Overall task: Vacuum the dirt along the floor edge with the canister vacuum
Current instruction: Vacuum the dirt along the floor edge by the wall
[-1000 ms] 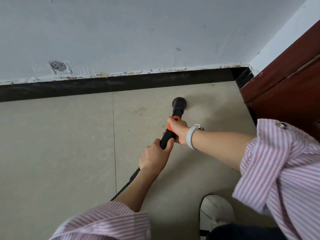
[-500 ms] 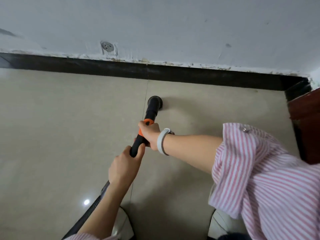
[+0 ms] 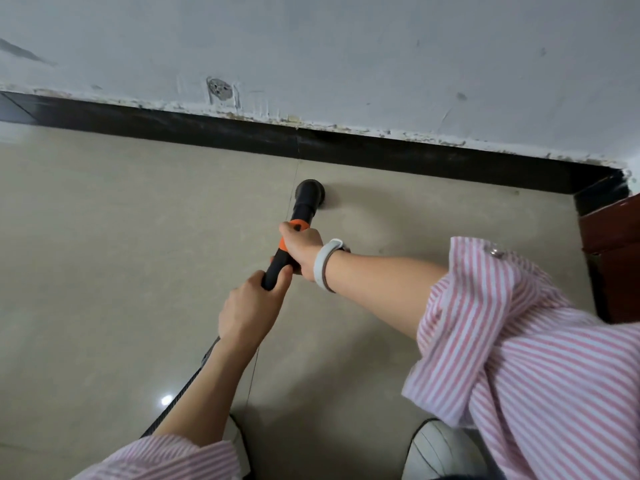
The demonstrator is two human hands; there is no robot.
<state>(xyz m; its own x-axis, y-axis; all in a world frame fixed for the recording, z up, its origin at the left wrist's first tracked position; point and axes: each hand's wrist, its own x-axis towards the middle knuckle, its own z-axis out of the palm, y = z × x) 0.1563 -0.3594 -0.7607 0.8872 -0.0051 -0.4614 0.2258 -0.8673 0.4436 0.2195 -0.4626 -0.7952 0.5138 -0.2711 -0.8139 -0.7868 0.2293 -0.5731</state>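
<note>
A person in a pink-striped shirt works a canister vacuum's wand [image 3: 300, 233] across a beige tiled floor [image 3: 104, 254], the round black nozzle [image 3: 310, 195] set down at centre frame, near but apart from the black skirting board [image 3: 415, 157] that runs from upper left to right. The right hand [image 3: 301, 245], a pale band on its wrist, wraps around the orange collar of the wand; the left hand [image 3: 247, 311] grips the black handle just below it, toward the bottom of the frame. Both hands are closed firmly on the tool. The ribbed hose [image 3: 180, 396] trails down to the lower left under the left forearm, and the canister itself is out of view. Two white shoes [image 3: 440, 452] show at the bottom edge, and a dark red wooden cabinet [image 3: 616, 258] stands at the right.

The chief risk appears to be a missed strip: with the nozzle sitting off the wall, grit in the joint below the flaking paint line could be left behind. The hose, running close to the feet, could snag or be stepped on, jerking the wand off line. A hard push forward could knock the nozzle against the skirting and shake loose more paint flakes.
</note>
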